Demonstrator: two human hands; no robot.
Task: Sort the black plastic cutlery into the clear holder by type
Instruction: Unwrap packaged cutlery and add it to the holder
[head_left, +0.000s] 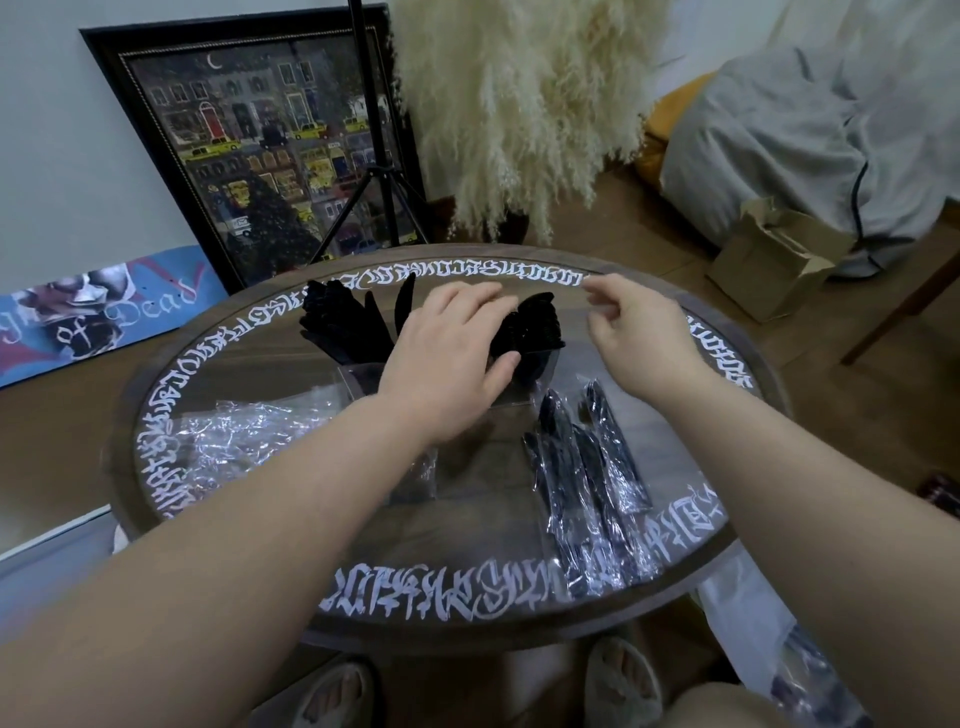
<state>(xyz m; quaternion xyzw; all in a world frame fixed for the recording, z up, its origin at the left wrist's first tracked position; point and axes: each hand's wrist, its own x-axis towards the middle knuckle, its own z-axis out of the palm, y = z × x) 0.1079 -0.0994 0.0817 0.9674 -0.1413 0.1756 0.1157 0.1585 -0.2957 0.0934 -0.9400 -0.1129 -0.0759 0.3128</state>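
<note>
At frame centre, the left hand (447, 358) rests open-fingered on black plastic cutlery (524, 332) standing in the clear acrylic holder (540, 371); the right hand (641, 332) hovers loosely curled, empty. Light, stiff, slick pieces: probably best pinched mid-handle.

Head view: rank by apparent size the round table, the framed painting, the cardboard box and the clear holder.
1. round table
2. framed painting, though it stands farther back
3. cardboard box
4. clear holder, partly hidden by the left hand, so its rank against the box is unsure

home living room, framed painting (249, 150), pampas grass (519, 104), round table (218, 322)
</note>
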